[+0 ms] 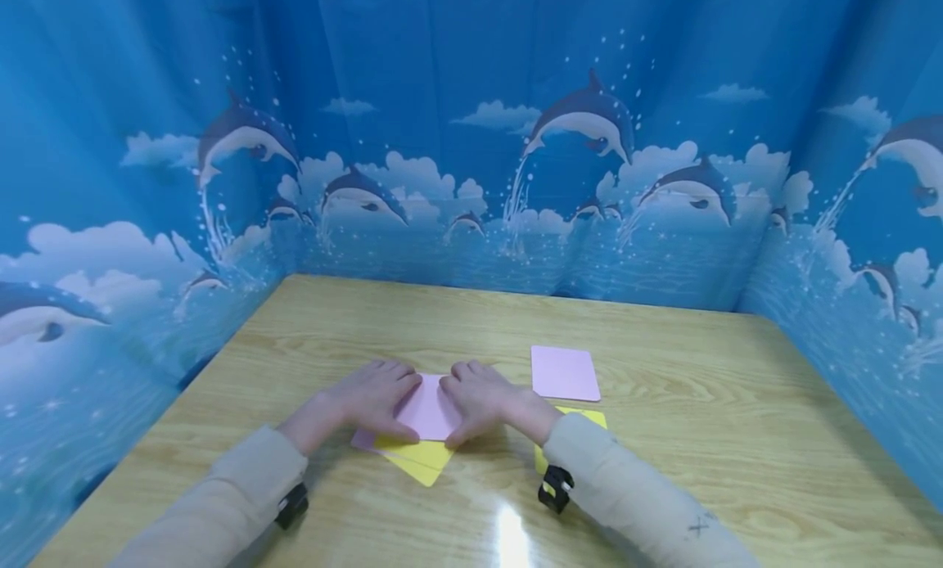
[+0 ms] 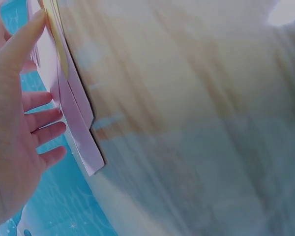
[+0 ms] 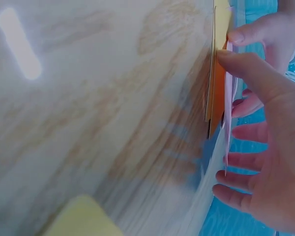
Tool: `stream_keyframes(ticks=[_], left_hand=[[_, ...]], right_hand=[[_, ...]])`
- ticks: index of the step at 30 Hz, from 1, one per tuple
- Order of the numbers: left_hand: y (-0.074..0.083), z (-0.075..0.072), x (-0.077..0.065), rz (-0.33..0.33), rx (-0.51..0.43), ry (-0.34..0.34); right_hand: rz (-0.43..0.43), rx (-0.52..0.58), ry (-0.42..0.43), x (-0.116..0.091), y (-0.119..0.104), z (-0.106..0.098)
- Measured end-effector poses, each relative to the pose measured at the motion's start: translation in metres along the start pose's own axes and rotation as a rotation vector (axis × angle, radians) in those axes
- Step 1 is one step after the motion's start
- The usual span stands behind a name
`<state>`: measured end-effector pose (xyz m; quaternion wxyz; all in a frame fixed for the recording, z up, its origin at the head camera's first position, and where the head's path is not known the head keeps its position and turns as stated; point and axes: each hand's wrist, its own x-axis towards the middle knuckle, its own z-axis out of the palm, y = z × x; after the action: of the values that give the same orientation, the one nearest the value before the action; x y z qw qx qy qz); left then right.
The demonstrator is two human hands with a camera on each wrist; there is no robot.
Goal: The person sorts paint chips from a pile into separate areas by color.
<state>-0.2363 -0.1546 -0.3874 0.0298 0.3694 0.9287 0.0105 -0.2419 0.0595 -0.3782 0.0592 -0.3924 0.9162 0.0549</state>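
A pink square card (image 1: 430, 408) lies between both hands, on top of an overlapping pile. My left hand (image 1: 372, 400) holds its left side, thumb at the near edge and fingers toward the far edge. My right hand (image 1: 482, 398) grips the right side in the same way. Beneath, yellow cards (image 1: 423, 463) stick out toward me, and the corner of another pink card (image 1: 364, 439) shows at the left. In the right wrist view, the top pink card (image 3: 228, 108) appears edge-on, slightly apart from the yellow-orange cards (image 3: 218, 93).
Right of the hands, a separate pink card (image 1: 565, 373) lies flat on the wooden table (image 1: 685, 404). A yellow card (image 1: 587, 415) is partly hidden under the right forearm. Blue dolphin-printed curtains (image 1: 442, 77) enclose the table's back and sides.
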Motion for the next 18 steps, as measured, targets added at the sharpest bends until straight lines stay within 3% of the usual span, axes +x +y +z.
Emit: stream_keyframes(ticks=[3,12,18], left_hand=[[0.001,-0.001,0.001,0.0,0.003,-0.002],[0.012,-0.008,0.014,0.028,0.028,0.075],[0.022,-0.013,0.024,0.03,0.097,0.079]], right_hand=[[-0.015,-0.006,0.034,-0.003,0.003,-0.001],[-0.058,0.08,0.14,-0.02,0.026,-0.002],[-0.039,0.133,0.168,-0.034,0.039,0.0]])
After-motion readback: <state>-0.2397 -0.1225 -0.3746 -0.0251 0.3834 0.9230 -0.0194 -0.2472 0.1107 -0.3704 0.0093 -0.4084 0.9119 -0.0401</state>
